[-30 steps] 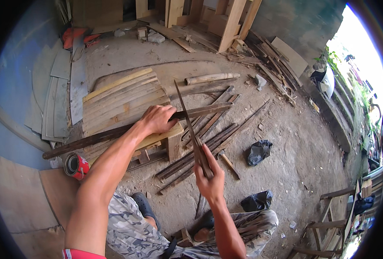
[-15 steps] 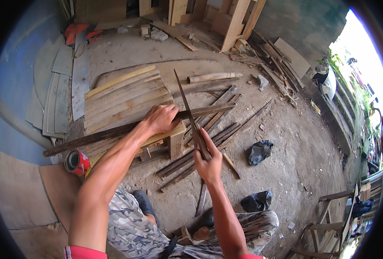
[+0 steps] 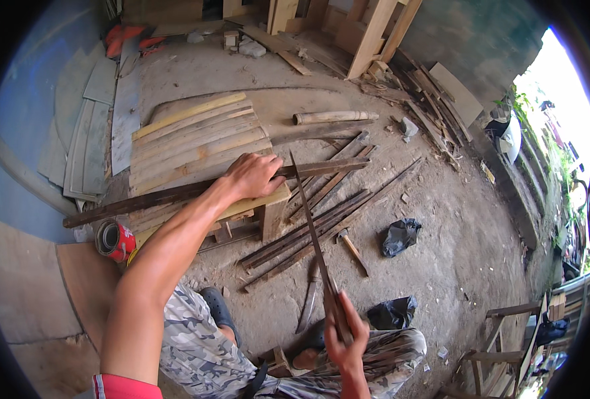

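Note:
A long dark wooden strip (image 3: 155, 198) lies across a low slatted wooden bench (image 3: 195, 143), its right end reaching out past the bench edge. My left hand (image 3: 254, 176) is closed over the strip near that edge and presses it down. In my right hand (image 3: 347, 332) is the handle of a hand saw (image 3: 317, 246), low and near my knee. The saw's narrow blade slants up and away, its tip region crossing the strip just right of my left hand. Whether the teeth have cut into the wood is too small to tell.
Several dark strips (image 3: 308, 226) lie on the floor right of the bench, with a hammer (image 3: 353, 253) and a long knife-like blade (image 3: 309, 299) nearby. A red can (image 3: 115, 241) stands at the bench's left. Black plastic bags (image 3: 400, 237) lie to the right; scrap wood (image 3: 435, 110) is piled farther back.
My right hand has drawn the saw back toward me, down and slightly right, so less blade extends beyond the strip. My left hand stays on the strip.

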Demonstrator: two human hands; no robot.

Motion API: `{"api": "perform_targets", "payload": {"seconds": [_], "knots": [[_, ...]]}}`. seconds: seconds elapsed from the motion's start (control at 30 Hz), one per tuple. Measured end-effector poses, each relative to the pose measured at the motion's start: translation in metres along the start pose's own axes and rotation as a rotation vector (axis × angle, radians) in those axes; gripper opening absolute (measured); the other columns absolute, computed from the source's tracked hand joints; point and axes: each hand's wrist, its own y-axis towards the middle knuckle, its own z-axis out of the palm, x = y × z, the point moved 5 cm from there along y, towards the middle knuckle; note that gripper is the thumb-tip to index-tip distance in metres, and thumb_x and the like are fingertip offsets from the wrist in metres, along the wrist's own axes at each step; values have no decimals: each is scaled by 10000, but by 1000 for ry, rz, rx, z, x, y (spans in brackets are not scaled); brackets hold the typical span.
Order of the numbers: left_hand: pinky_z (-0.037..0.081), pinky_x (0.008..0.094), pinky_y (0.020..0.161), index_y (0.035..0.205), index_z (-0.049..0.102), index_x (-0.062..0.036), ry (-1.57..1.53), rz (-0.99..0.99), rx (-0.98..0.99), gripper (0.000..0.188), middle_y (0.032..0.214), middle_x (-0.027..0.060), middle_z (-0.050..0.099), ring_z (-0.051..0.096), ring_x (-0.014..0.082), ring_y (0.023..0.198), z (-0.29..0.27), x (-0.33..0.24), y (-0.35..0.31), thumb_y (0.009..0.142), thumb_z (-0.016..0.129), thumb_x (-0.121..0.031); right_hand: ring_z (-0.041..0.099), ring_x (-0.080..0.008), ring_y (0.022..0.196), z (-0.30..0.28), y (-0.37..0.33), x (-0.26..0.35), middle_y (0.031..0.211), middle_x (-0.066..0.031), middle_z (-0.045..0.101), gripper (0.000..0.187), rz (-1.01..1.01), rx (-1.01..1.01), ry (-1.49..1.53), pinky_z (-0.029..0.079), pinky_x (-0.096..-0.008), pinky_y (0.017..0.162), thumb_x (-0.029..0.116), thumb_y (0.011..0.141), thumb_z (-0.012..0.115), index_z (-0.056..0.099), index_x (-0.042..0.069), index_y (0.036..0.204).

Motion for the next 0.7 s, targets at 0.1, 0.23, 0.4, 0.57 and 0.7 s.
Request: {"api": "perform_targets", "payload": {"seconds": [0.1, 0.23, 0.4, 0.57, 0.7], "knots": [[555, 465, 666, 892, 603, 9, 18, 64, -87, 345, 824, 182, 643, 680, 369, 747, -6, -17, 8, 912, 672, -328, 660, -240, 1185, 43, 113, 2, 1312, -209, 659, 637, -116, -85, 61, 498, -313, 976, 1, 814, 584, 528, 57, 1447], [559, 476, 725, 920, 630, -2, 74, 27, -80, 318, 898, 205, 664, 683, 403, 844, -17, -9, 5, 879, 692, -312, 645, -229, 1206, 79, 181, 13, 1300, -198, 668, 647, -142, -88, 178, 483, -308, 994, 31, 838, 597, 508, 104, 1475], [555, 458, 647, 893, 615, 12, 18, 3, 7, 319, 837, 183, 651, 681, 367, 737, -5, -6, 4, 893, 693, -297, 709, -198, 1055, 38, 61, 11, 1216, -188, 711, 665, -123, -123, -26, 538, -295, 850, 9, 824, 610, 517, 109, 1475], [546, 441, 596, 870, 601, 7, 13, 8, -4, 319, 791, 160, 635, 666, 314, 662, 0, -5, -2, 913, 685, -297, 755, -192, 889, -6, -49, -13, 1107, -226, 734, 621, -70, -72, -43, 554, -264, 770, -35, 755, 604, 572, -38, 1375], [594, 410, 623, 953, 643, 47, 55, 121, -77, 390, 882, 202, 681, 691, 309, 702, -9, -19, 5, 937, 660, -342, 716, -243, 1059, 21, 54, 10, 1208, -210, 706, 629, -98, -106, -18, 538, -307, 883, -4, 794, 591, 553, 41, 1420]]}}
